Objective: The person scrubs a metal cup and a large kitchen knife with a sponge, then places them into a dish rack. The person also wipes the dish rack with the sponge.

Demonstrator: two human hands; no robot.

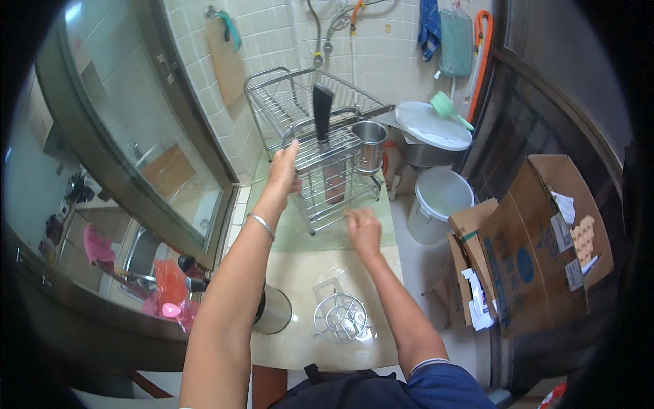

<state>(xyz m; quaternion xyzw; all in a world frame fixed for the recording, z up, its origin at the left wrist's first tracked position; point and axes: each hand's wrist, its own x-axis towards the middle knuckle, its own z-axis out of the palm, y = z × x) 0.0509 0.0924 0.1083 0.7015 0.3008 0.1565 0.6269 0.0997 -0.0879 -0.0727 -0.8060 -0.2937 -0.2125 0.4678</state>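
Note:
My left hand (282,171) grips the left upper edge of a metal wire dish rack (319,148), near its front corner. A knife with a black handle (322,105) stands upright in a slot of the rack, and its blade (334,184) shows through the wires. On the rack's right side hangs a perforated steel utensil cup (369,145). My right hand (365,232) is curled just in front of the rack's lower right part; it is blurred, so whether it holds anything is unclear. The rack stands on a pale green mat (276,237).
A round wire trivet (340,318) and a clear plastic tray (327,289) lie on the beige table (301,353). Left stands a steel canister (276,312) beside a pink bottle (186,312). On the right are a white bucket (431,225) and cardboard boxes (526,271). A white-tiled wall (271,30) rises behind.

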